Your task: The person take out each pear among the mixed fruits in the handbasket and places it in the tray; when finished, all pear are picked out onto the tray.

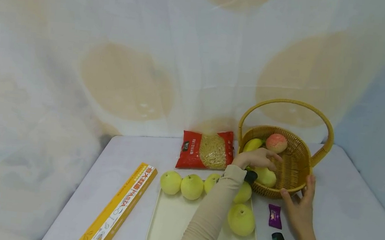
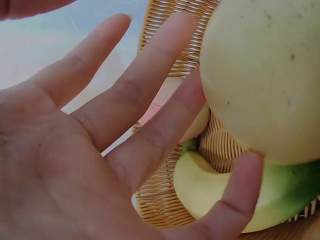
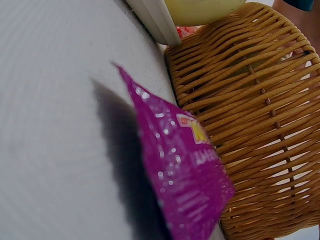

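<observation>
My left hand (image 1: pixel 259 158) reaches over the wicker basket (image 1: pixel 290 169) with its fingers spread. In the left wrist view, fingertips lie right at a pale, speckled yellow-green fruit (image 2: pixel 265 80), and a banana (image 2: pixel 205 185) with a green end curves below it. A pinkish peach (image 1: pixel 276 143) sits at the back of the basket. My right hand (image 1: pixel 302 215) rests its extended fingers and thumb against the basket's front right side; that hand is outside the right wrist view. A purple wrapped candy (image 3: pixel 180 165) lies on the table just before the basket.
Left of the basket is a cream tray (image 1: pixel 167 223) with several yellow-green fruits (image 1: pixel 241 219) along its back and right side. Behind it lies a red pasta bag (image 1: pixel 207 150). Further left rests a long yellow pasta box (image 1: pixel 119 204). The basket's tall handle (image 1: pixel 289 101) arches upward.
</observation>
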The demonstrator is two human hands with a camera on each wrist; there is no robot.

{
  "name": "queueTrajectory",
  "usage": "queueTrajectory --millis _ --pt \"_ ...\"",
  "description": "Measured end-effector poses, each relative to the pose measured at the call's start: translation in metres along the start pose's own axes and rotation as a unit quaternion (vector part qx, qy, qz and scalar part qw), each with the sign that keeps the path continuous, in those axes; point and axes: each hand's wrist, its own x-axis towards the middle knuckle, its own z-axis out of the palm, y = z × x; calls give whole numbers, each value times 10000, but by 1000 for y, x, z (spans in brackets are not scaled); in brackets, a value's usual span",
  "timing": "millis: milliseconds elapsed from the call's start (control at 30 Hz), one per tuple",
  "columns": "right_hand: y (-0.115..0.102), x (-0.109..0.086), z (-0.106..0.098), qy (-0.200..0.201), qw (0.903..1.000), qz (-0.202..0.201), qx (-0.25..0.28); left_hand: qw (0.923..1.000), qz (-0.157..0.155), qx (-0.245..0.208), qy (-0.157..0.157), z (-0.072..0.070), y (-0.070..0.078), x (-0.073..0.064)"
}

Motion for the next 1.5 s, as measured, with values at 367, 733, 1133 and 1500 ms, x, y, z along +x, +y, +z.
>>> queueTrajectory --millis 367,733,1133,1500 --pt "-3 1 -2 43 9997 200 -94 9995 99 -181 -253 -3 -3 -1" --pt "-1 0 0 -59 9998 198 -33 9954 -127 472 -829 8 1 6" --pt "0 0 -1 -24 9999 149 -43 9921 21 723 -1023 18 3 20" --pt "0 0 -1 -38 9998 168 -119 9990 83 79 437 20 0 20"
